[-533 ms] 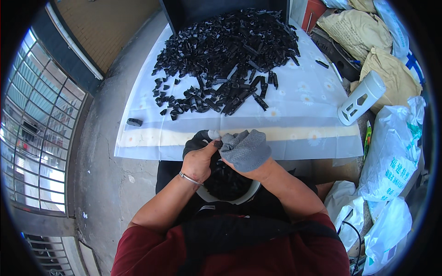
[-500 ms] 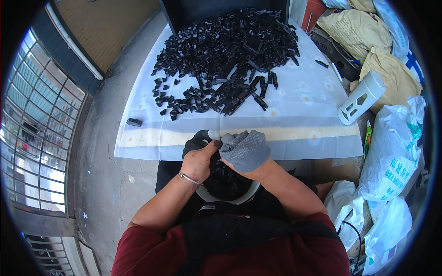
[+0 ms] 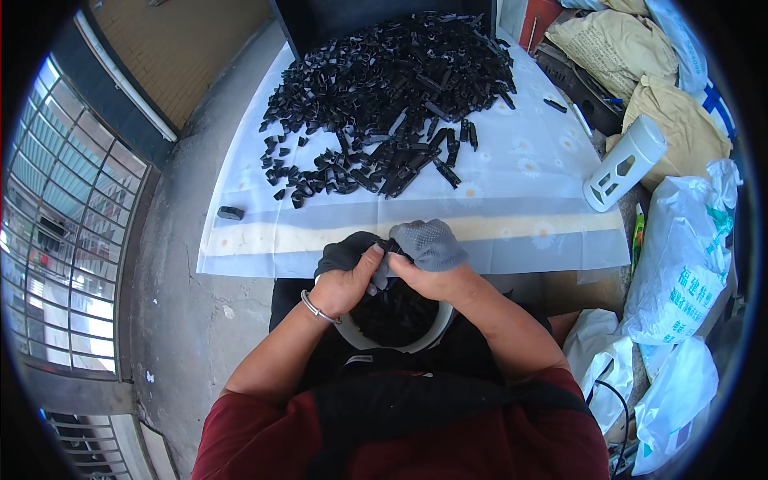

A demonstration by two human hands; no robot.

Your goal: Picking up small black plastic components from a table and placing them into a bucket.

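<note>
My left hand [image 3: 346, 276], partly covered by a dark glove and with a metal bangle at its wrist, is closed with the thumb bent inward. Opposite it, my right hand [image 3: 432, 258] wears a grey dotted glove over its fingers, its thumb bare. Both thumbs and fingertips press on a small black plastic piece [image 3: 390, 246], mostly hidden between them. Just beneath sits a pale round tub [image 3: 445, 322] holding dark pieces, between my legs. Beyond my hands, a large heap of black plastic parts [image 3: 392, 80] covers the far part of the table; some are short clips, others long strips.
A flowered white cloth [image 3: 512, 188] covers the table. One black piece [image 3: 230, 213] lies apart at the left. A white slotted cylinder [image 3: 626, 163] stands tilted at the right edge, beside stacked sacks [image 3: 680, 264]. A black bin [image 3: 286, 28] stands behind the heap.
My hands have turned inward and drawn closer over the black piece. My right thumb now shows against it, and more of the tub is uncovered.
</note>
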